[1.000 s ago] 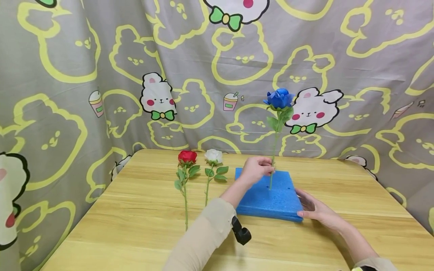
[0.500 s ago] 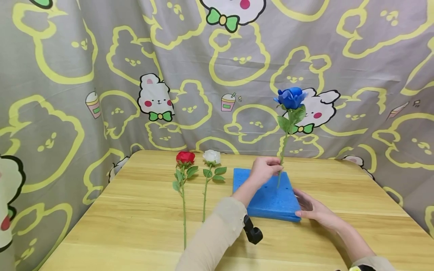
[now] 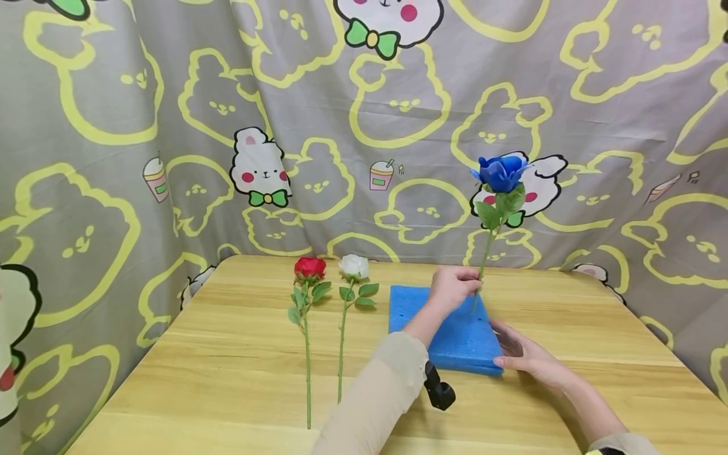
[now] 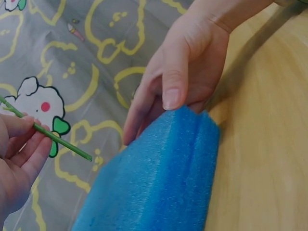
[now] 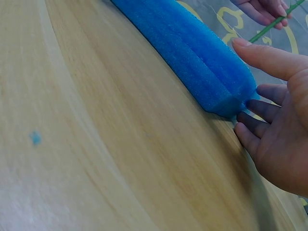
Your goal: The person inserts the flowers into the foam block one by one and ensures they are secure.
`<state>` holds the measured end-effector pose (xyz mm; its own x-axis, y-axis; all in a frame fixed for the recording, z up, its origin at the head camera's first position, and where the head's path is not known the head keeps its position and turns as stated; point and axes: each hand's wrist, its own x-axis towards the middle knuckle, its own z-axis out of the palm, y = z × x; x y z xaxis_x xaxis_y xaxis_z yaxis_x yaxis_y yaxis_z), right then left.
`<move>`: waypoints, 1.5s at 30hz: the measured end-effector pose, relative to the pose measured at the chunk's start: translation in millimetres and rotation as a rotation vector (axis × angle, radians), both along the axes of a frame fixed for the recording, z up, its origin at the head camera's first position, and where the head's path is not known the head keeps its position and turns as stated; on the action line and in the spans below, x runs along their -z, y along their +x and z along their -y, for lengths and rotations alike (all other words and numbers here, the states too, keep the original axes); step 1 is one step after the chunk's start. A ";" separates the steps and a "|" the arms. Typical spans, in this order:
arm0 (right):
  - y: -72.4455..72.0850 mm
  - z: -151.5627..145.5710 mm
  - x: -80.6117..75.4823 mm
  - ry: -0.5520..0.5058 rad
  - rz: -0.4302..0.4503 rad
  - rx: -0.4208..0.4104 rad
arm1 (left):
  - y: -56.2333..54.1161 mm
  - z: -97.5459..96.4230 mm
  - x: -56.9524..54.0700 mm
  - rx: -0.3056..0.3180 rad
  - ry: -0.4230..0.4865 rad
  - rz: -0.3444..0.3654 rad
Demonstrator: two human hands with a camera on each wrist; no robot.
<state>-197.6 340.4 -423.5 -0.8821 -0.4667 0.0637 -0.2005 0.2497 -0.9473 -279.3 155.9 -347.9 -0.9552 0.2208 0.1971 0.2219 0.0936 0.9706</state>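
A blue artificial rose (image 3: 500, 174) stands nearly upright, its stem pinched between thumb and fingers of my left hand (image 3: 453, 291). In the left wrist view, the cut lower end of the stem (image 4: 72, 146) hangs free in the air. Beneath it lies a blue foam block (image 3: 463, 344) with small dark holes in its top. My right hand (image 3: 529, 357) lies against the block's right side, thumb at the front right corner and fingers extended along the edge. Seen from the right wrist, those fingers (image 5: 269, 110) touch the end of the block.
To the left, a red rose (image 3: 309, 268) and a white rose (image 3: 354, 267) lie side by side on the wooden table (image 3: 227, 379), stems toward the front. A patterned grey curtain (image 3: 318, 95) hangs behind. A small blue speck (image 5: 35, 138) lies on the tabletop.
My left hand has carried the blue rose to the right over the foam block, toward the hole near its right edge. My right hand has stayed at the block's side.
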 end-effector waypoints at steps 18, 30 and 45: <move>0.8 1.4 0.1 0.029 0.026 0.025 | 4.2 -13.0 14.2 -0.040 -0.075 -0.026; 1.3 1.5 0.0 0.035 0.022 0.029 | 4.7 -15.4 19.1 -0.069 -0.121 -0.088; 1.7 3.8 -1.9 0.035 0.027 0.030 | 5.1 -18.5 23.8 -0.078 -0.143 -0.103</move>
